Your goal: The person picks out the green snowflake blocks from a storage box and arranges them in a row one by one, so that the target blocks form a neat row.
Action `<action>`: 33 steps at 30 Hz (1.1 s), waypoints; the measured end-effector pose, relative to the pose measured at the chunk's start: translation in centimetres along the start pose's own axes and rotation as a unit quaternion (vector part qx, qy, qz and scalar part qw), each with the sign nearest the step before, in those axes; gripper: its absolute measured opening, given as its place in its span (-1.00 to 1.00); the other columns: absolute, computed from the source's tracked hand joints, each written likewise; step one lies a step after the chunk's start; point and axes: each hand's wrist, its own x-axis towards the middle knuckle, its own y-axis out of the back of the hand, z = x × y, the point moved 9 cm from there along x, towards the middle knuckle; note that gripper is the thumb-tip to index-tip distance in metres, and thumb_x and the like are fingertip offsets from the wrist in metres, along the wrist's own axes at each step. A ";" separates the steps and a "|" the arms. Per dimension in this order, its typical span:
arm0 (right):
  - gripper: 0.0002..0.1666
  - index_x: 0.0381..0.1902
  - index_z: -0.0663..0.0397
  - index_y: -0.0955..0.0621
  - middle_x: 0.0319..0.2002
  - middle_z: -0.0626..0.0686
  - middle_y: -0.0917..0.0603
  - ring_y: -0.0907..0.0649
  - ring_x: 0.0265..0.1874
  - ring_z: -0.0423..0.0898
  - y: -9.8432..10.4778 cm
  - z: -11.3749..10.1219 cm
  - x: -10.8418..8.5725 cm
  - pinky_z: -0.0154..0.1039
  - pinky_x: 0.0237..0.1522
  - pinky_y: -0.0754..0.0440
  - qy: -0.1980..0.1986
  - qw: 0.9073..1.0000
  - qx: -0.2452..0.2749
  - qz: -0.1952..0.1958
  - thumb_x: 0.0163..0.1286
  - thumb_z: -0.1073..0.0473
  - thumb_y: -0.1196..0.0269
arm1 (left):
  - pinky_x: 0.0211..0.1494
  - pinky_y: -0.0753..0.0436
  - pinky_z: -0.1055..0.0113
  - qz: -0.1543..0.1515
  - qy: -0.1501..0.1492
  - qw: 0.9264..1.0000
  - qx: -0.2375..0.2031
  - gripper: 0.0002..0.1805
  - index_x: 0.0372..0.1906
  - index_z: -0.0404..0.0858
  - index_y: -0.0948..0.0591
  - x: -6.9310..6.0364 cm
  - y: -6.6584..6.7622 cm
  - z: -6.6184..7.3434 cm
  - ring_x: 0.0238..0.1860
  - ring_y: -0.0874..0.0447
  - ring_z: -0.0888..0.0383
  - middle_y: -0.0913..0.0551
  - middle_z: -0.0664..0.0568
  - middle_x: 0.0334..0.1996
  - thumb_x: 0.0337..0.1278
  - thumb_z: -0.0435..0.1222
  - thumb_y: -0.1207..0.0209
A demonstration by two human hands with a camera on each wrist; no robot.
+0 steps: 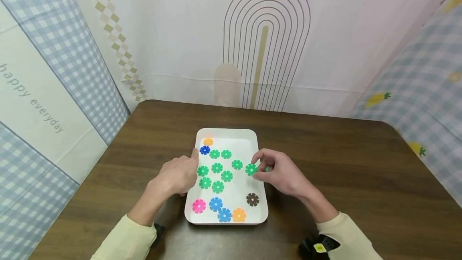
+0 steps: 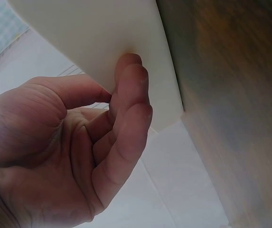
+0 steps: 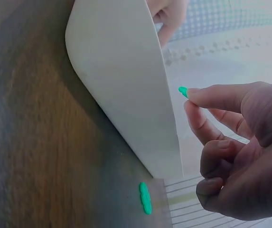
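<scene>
Between thumb and forefinger my right hand [image 1: 279,171] pinches a green notched plastic disc [image 1: 251,169], just over the right rim of a white tray [image 1: 261,212]. In the right wrist view that disc [image 3: 182,90] shows edge-on beside the tray wall [image 3: 121,85]. My left hand [image 1: 179,173] grips the tray's left side; the left wrist view has its fingers [image 2: 132,95] against the outer wall and the thumb at the rim. Several green discs [image 1: 217,167] lie flat in the tray's middle. A second green disc [image 3: 145,198] is on the table, mostly hidden behind my right hand in the head view.
Along the tray's near end lie a pink disc [image 1: 199,206], two light-blue discs [image 1: 224,214], an orange disc [image 1: 239,215] and a brown disc [image 1: 252,200]. A dark-blue disc [image 1: 204,150] and another orange one [image 1: 208,142] sit at the far left. Brown table [image 1: 343,163] surrounds the tray; cloths hang behind.
</scene>
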 end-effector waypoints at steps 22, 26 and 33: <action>-0.65 0.03 0.17 -0.65 -0.33 0.11 -0.75 -0.64 -0.34 -0.03 3.7 3.5 0.9 -0.22 -0.33 -0.49 -0.026 0.999 0.018 0.018 0.33 0.26 -0.48 | -0.42 -0.42 0.24 -0.008 0.002 1.000 -0.011 -0.16 0.69 -0.41 -0.01 0.0 0.1 -0.1 -0.63 -0.49 0.04 -0.53 -0.07 -0.47 0.49 -0.34 -0.12; -0.63 0.04 0.16 -0.64 -0.33 0.10 -0.76 -0.63 -0.34 -0.03 4.2 4.6 1.2 -0.21 -0.33 -0.47 -0.037 0.999 0.015 0.019 0.33 0.23 -0.49 | -0.43 -0.41 0.24 -0.008 0.006 1.000 -0.019 -0.15 0.69 -0.39 0.00 -0.1 0.1 -0.2 -0.64 -0.47 0.03 -0.54 -0.07 -0.48 0.49 -0.32 -0.14; -0.63 0.04 0.15 -0.64 -0.36 0.08 -0.76 -0.62 -0.36 0.01 5.4 6.8 1.5 -0.20 -0.36 -0.48 -0.058 0.998 -0.005 0.021 0.32 0.22 -0.48 | -0.42 -0.41 0.24 -0.009 0.008 1.000 -0.018 -0.15 0.69 -0.39 0.00 -0.1 0.1 -0.2 -0.64 -0.47 0.03 -0.53 -0.08 -0.47 0.49 -0.33 -0.13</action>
